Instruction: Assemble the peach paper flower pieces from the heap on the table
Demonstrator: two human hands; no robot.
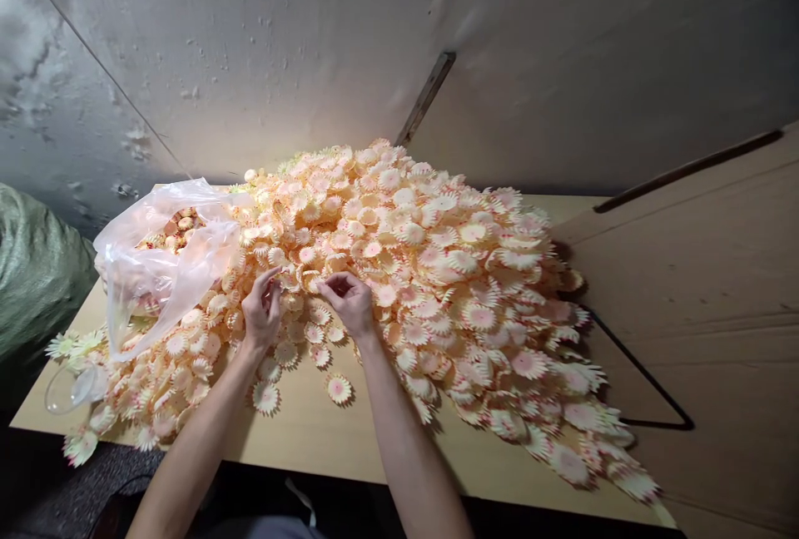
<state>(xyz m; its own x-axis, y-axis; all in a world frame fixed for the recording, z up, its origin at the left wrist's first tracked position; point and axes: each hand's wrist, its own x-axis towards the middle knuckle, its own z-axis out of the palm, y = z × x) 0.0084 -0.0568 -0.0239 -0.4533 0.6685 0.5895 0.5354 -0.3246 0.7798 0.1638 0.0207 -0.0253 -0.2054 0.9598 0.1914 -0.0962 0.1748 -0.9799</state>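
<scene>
Both bare hands are at the front of a large heap of pale cream artificial flower heads (430,256) with serrated, pink-tipped edges. My left hand (262,310) is closed, its fingers curled and bent toward the thumb; anything between the tips is too small to make out. Just to its right, my right hand (350,303) pinches a pale flower head (320,284) between thumb and forefinger, partly hidden by the fingers. The two sets of fingertips are a short distance apart. A single flower head (339,389) lies on the table between my forearms.
A thin plastic bag (181,273) holding small orange-red pieces lies open on the left, near a clear round lid or cup (66,389). The table (300,439) meets a grey wall (349,40). Cardboard (705,314) stands right; a green sack (41,281) is left.
</scene>
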